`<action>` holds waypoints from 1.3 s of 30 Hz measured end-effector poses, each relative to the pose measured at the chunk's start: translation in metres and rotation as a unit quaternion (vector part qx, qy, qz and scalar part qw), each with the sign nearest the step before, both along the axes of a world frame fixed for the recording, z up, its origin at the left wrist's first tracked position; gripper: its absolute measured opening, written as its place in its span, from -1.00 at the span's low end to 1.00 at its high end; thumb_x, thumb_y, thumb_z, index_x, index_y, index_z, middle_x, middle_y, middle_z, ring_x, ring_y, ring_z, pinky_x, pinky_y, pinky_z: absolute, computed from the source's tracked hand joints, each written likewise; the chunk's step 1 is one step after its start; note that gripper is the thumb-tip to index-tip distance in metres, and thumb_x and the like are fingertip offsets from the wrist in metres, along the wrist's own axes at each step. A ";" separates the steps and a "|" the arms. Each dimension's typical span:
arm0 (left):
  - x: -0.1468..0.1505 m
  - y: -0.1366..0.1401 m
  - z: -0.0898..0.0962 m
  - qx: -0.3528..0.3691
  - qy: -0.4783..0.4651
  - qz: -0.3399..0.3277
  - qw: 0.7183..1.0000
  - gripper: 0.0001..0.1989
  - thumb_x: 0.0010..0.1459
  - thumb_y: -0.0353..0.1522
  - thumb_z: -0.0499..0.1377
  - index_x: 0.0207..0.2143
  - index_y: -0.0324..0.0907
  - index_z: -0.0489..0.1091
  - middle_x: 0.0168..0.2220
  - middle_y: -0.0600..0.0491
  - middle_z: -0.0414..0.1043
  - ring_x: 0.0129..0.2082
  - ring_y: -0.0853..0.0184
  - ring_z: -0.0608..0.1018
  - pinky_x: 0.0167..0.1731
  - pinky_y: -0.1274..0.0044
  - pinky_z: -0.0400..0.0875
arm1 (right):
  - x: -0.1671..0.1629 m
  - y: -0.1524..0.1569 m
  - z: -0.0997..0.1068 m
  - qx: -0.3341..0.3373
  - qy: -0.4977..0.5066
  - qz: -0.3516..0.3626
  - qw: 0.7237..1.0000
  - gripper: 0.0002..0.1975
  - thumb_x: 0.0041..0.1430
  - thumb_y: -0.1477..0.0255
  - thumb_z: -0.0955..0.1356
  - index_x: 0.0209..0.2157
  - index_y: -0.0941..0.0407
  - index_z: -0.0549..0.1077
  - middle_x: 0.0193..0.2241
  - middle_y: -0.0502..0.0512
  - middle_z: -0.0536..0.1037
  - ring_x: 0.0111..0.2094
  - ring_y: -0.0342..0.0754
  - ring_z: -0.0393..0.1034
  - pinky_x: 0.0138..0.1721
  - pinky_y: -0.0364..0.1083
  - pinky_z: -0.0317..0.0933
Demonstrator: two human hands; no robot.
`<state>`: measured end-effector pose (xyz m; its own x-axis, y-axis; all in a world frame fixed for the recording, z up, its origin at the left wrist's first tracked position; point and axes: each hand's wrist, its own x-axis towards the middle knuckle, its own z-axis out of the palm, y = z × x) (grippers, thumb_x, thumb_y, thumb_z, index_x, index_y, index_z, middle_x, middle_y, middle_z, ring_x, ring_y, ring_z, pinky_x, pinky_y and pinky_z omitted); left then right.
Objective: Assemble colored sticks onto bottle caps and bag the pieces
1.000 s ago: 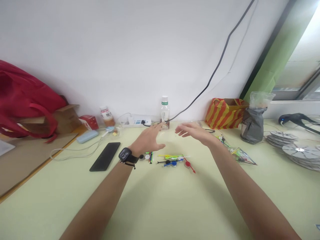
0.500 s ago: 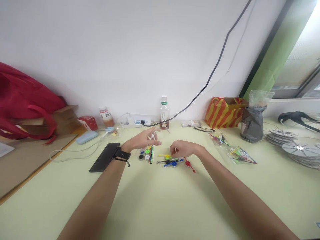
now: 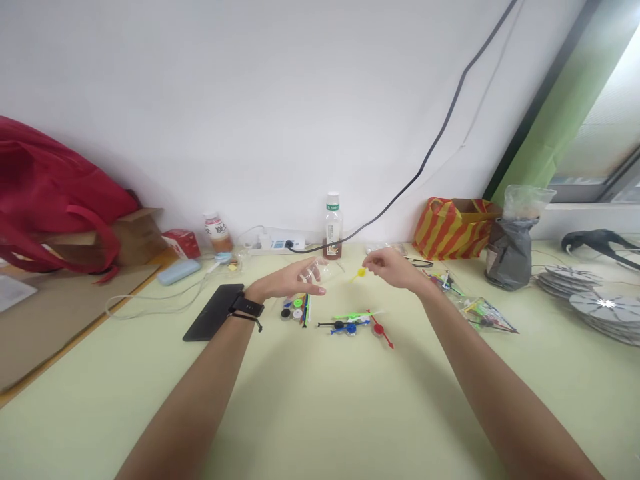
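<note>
My left hand (image 3: 285,281), with a black watch on its wrist, holds a clear plastic bag (image 3: 324,271) between thumb and fingers. To its right, my right hand (image 3: 393,268) pinches a yellow arrow-shaped spinner (image 3: 361,273) raised above the table. Below the hands lie a red arrow spinner (image 3: 379,329), a blue one (image 3: 351,329), a black one (image 3: 339,325) and a bright green one (image 3: 350,315), partly overlapping. Just under my left hand is a group of small discs (image 3: 298,313) and coloured plastic strips, partly hidden by the hand.
A black phone-like slab (image 3: 214,313) lies by my left wrist. Behind stand a drink bottle (image 3: 333,230) and a power strip (image 3: 275,243). To the right are bagged spinners (image 3: 487,313), a striped bag (image 3: 447,230), a grey bag (image 3: 511,257) and stacked grey discs (image 3: 607,313).
My right hand has risen from the spinners on the table, moving up and right with the yellow one. My left hand stays nearly in place with the plastic bag.
</note>
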<state>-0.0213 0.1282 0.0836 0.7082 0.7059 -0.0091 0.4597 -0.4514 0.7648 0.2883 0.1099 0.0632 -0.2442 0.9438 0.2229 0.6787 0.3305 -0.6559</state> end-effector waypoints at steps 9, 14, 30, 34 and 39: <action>0.010 -0.009 0.003 -0.025 -0.005 -0.031 0.999 -0.36 0.20 -0.03 0.26 0.24 -0.09 0.33 -0.14 0.01 0.44 -0.19 0.25 0.48 -0.17 0.45 0.38 | 0.014 -0.021 0.035 0.036 0.168 -0.062 0.983 -0.66 0.18 0.21 0.45 -0.14 0.16 0.63 -0.34 0.17 0.66 -0.27 0.03 0.54 -0.25 -0.06 0.38; 0.014 -0.011 0.002 -0.075 -0.043 -0.059 0.994 -0.38 0.19 -0.07 0.28 0.25 -0.07 0.33 -0.07 -0.03 0.46 -0.10 0.20 0.51 -0.08 0.40 0.39 | 0.002 -0.032 0.049 0.099 0.156 -0.062 0.981 -0.61 0.23 0.10 0.40 -0.24 0.16 0.64 -0.44 0.13 0.59 -0.41 -0.03 0.43 -0.39 -0.08 0.32; 0.033 -0.013 -0.011 -0.216 -0.151 -0.064 0.963 -0.37 0.21 -0.09 0.25 0.27 -0.06 0.28 -0.09 -0.11 0.50 -0.17 0.18 0.58 -0.13 0.33 0.47 | -0.025 -0.024 0.027 0.083 0.082 0.037 0.992 -0.67 0.23 0.14 0.36 -0.25 0.13 0.55 -0.51 0.03 0.49 -0.52 -0.12 0.27 -0.51 -0.14 0.14; 0.032 -0.013 -0.009 -0.226 -0.122 -0.055 0.965 -0.40 0.22 -0.09 0.25 0.26 -0.04 0.30 -0.11 -0.06 0.47 -0.19 0.20 0.58 -0.12 0.33 0.48 | -0.018 -0.018 0.021 0.068 0.063 0.035 0.995 -0.70 0.25 0.19 0.34 -0.24 0.14 0.54 -0.51 0.04 0.52 -0.51 -0.10 0.30 -0.49 -0.14 0.15; 0.027 -0.014 -0.008 -0.220 -0.087 -0.060 0.970 -0.44 0.25 -0.09 0.24 0.24 -0.03 0.30 -0.19 -0.01 0.45 -0.25 0.19 0.61 -0.17 0.34 0.48 | -0.006 -0.009 0.006 0.013 0.009 0.026 1.000 -0.74 0.28 0.31 0.28 -0.33 0.16 0.52 -0.42 0.13 0.61 -0.45 -0.08 0.38 -0.43 -0.13 0.19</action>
